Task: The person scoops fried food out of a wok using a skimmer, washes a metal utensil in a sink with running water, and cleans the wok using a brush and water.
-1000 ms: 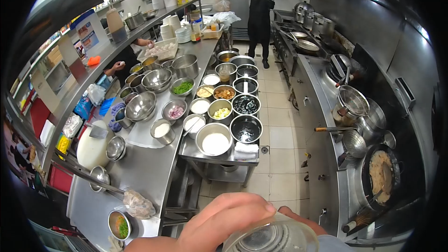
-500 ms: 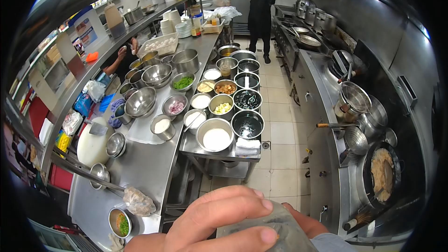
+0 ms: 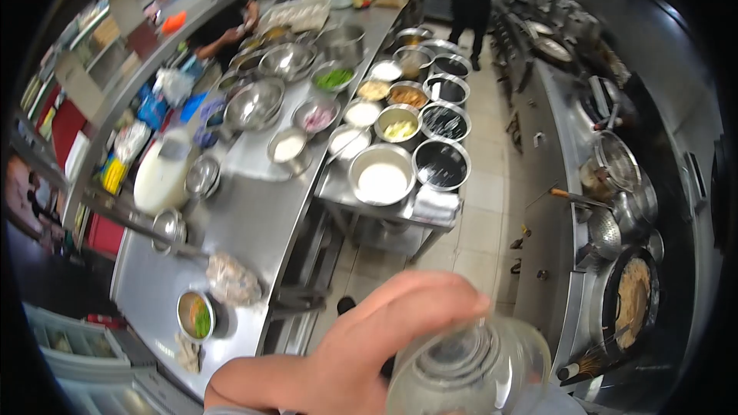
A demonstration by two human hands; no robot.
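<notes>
At the bottom centre my left hand (image 3: 384, 330) is wrapped over a clear, rounded container (image 3: 469, 369), which looks like glass or plastic with rings in its base. The container is close to the camera and partly cut off by the frame's lower edge. My right hand does not show in this view. Ahead of my left hand stands a small steel cart (image 3: 369, 211) with a large pot of white powder (image 3: 382, 180), a pot of dark liquid (image 3: 441, 165) and a folded white cloth (image 3: 437, 205).
Left, a steel counter (image 3: 254, 223) bears bowls, a plastic bag (image 3: 233, 280) and a bowl of chopped greens (image 3: 197, 317). Right, a wok (image 3: 632, 300) holds pale food beside strainers. A person in black (image 3: 473, 0) stands in the far aisle; another person's arms (image 3: 231, 34) are behind the counter.
The view has tilted down and shifted, so the cart and counter sit higher in the frame. The container's ringed base faces up again. The right hand's visible part has gone from view.
</notes>
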